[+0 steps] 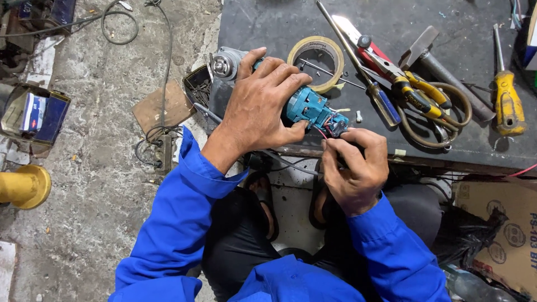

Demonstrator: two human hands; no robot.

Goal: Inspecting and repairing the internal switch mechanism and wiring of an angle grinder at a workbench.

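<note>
A teal power tool body [306, 106] with a metal gear head [224, 64] lies at the near edge of a dark workbench [268, 25]. My left hand [263, 100] grips it from above. My right hand [355, 168] pinches small wires and a dark switch part [338, 126] at the tool's open rear end. Both sleeves are blue.
On the bench lie a roll of tape [317, 61], a blue-handled screwdriver [363, 72], red and yellow pliers [405, 81], a hammer [442, 70] and a yellow screwdriver [506, 95]. A cardboard box [503, 223] stands at the right. Concrete floor with cables, a small box [36, 114] and a yellow object [22, 187] lies left.
</note>
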